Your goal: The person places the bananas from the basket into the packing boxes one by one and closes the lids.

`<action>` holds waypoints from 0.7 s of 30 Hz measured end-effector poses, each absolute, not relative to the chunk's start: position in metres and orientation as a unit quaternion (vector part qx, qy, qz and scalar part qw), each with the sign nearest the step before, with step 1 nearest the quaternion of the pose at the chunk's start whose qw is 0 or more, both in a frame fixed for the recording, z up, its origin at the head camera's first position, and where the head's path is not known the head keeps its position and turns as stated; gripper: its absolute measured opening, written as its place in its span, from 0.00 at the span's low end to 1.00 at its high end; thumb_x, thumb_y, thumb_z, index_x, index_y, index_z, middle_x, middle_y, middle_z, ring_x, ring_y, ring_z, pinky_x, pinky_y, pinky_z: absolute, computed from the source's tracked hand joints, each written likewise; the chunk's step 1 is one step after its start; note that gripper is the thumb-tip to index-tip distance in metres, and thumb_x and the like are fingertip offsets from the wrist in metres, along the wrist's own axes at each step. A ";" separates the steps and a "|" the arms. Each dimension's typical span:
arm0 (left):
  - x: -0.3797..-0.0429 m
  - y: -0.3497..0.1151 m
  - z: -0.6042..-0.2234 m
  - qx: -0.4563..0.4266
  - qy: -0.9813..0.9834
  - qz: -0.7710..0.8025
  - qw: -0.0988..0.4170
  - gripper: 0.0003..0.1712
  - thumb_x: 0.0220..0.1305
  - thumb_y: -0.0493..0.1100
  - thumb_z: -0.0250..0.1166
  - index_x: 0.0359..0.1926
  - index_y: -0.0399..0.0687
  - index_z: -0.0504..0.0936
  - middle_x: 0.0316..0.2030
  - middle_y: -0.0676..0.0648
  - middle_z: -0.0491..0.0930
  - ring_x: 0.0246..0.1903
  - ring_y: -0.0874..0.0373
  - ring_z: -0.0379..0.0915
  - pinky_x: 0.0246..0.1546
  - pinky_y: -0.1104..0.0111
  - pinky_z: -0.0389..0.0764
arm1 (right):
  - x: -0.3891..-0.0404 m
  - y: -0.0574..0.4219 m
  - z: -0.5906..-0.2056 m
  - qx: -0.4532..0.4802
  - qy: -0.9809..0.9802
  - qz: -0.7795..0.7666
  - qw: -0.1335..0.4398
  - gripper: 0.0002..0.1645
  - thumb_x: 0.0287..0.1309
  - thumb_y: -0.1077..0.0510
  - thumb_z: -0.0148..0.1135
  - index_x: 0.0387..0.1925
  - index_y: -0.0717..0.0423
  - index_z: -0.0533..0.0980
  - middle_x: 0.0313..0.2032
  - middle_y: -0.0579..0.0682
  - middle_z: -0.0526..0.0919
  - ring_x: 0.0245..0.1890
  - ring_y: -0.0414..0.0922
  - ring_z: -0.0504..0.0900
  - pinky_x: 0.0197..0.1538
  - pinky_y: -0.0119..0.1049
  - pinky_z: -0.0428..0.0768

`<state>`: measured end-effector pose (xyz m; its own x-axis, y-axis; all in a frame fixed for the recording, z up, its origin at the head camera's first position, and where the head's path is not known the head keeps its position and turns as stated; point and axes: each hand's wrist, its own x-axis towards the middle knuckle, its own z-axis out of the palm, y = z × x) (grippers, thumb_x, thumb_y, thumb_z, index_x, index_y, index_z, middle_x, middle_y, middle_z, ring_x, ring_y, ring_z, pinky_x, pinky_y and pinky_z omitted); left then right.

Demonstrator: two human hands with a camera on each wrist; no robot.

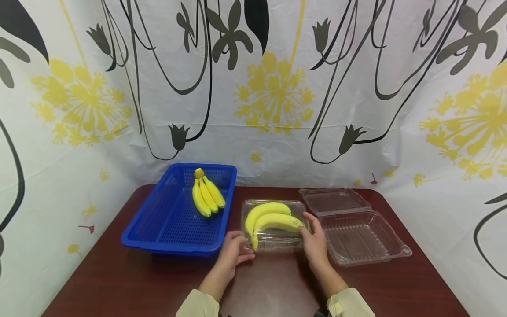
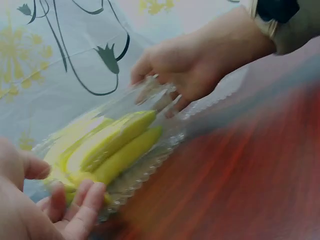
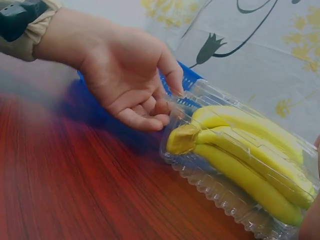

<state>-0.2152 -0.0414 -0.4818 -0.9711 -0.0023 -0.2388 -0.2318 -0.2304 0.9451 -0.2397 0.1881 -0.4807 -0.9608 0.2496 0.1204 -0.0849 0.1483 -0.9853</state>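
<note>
A clear plastic clamshell box [image 1: 277, 245] stands between my two hands, its lid down over a bunch of yellow bananas [image 1: 273, 220]. The bunch's brown stem [image 3: 183, 138] faces the left end in the right wrist view. My left hand [image 1: 234, 250] grips the box at its front left corner, thumb above and fingers curled in at the side. At the opposite end, my right hand [image 1: 315, 240] holds the right side, thumb on the front and fingers behind the edge. Part of the right hand is cut off in the right wrist view.
To the left is a blue plastic basket [image 1: 174, 247] with another banana bunch [image 1: 207, 193] in it. A second clear clamshell box [image 1: 362, 233] lies with its lid raised back on the right. Behind the dark red table [image 1: 119, 286] hangs a flower-patterned cloth [image 1: 273, 154].
</note>
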 end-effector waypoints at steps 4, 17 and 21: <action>-0.214 -0.037 -0.484 -0.103 0.597 0.794 0.053 0.17 0.64 0.36 0.54 0.51 0.31 0.62 0.31 0.38 0.73 0.27 0.49 0.81 0.34 0.54 0.84 | -0.241 0.189 -0.481 -0.058 -0.738 0.662 0.117 0.29 0.65 0.65 0.56 0.67 0.59 0.66 0.70 0.57 0.61 0.71 0.49 0.54 0.65 0.46 0.61; -0.224 -0.038 -0.481 -0.090 0.581 0.805 0.072 0.15 0.63 0.31 0.53 0.49 0.30 0.60 0.31 0.38 0.72 0.29 0.49 0.80 0.37 0.54 0.83 | -0.247 0.190 -0.483 -0.066 -0.735 0.665 0.118 0.29 0.65 0.66 0.54 0.67 0.60 0.64 0.69 0.56 0.62 0.71 0.51 0.54 0.66 0.48 0.60; -0.226 -0.038 -0.481 -0.089 0.573 0.811 0.073 0.14 0.61 0.29 0.52 0.46 0.33 0.59 0.29 0.39 0.71 0.27 0.49 0.80 0.36 0.54 0.83 | -0.247 0.189 -0.481 -0.068 -0.734 0.665 0.117 0.29 0.66 0.66 0.54 0.67 0.60 0.64 0.70 0.56 0.62 0.71 0.51 0.54 0.67 0.48 0.60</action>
<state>-0.2261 -0.0383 -0.4805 -0.9735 0.0165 -0.2280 -0.2204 -0.3320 0.9171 -0.2475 0.1892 -0.4811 -0.9636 0.2549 0.0811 -0.0555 0.1059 -0.9928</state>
